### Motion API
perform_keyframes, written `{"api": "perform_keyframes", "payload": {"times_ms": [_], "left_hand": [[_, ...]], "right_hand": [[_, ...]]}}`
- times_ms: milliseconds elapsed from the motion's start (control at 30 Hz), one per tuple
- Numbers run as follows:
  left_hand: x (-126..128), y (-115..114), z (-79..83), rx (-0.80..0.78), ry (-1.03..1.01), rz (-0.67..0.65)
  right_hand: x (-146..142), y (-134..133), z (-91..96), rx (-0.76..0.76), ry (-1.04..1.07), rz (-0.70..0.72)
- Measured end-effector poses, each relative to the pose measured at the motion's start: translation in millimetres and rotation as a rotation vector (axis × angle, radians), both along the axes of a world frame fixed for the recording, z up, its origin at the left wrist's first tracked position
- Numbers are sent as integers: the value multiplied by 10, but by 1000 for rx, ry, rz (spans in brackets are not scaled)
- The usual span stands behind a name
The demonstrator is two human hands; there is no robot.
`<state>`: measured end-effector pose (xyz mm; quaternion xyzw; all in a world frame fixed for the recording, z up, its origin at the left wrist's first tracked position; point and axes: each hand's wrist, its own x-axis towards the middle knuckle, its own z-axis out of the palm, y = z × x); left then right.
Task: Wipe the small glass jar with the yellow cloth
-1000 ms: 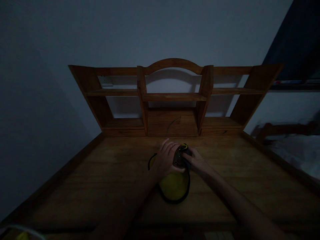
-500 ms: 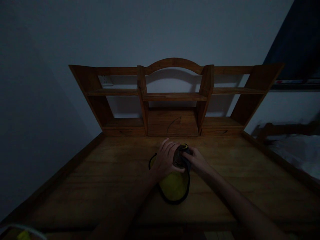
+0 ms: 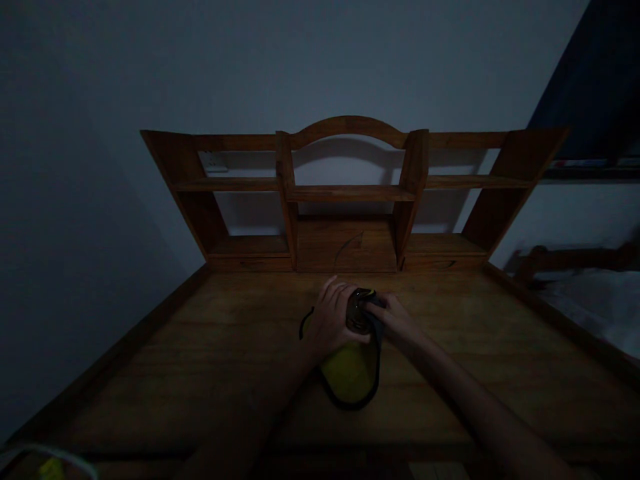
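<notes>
Just past the desk's middle, my left hand (image 3: 333, 320) is wrapped round a dark, shiny, rounded thing (image 3: 357, 312) that looks like glass; the dim light hides its exact kind. A yellow cloth (image 3: 350, 377) with a black edge and a grey reverse side lies beneath it on the desk, one end rounded toward me. My right hand (image 3: 395, 318) pinches a folded-up part of this cloth, grey side showing, against the right side of the shiny thing. The fingers of my right hand are partly covered by the fold.
A wooden shelf unit (image 3: 345, 193) with several compartments stands along the desk's back edge, against the wall. Raised rims border the wooden desk (image 3: 225, 347) at the sides. Something yellow (image 3: 51, 469) and a pale cord (image 3: 75, 459) show at the lower left.
The shiny thing has turned slightly in my left hand, and the fold of cloth at my right fingers has shifted a little. Both hands stay in nearly the same place.
</notes>
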<state>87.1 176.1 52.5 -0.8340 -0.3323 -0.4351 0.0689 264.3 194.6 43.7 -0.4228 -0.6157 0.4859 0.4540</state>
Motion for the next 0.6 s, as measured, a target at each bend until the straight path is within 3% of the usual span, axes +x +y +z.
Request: {"api": "perform_keyframes", "payload": {"times_ms": [600], "left_hand": [[65, -1, -65, -208, -112, 27]], "right_hand": [[34, 83, -104, -126, -10, 30]]}}
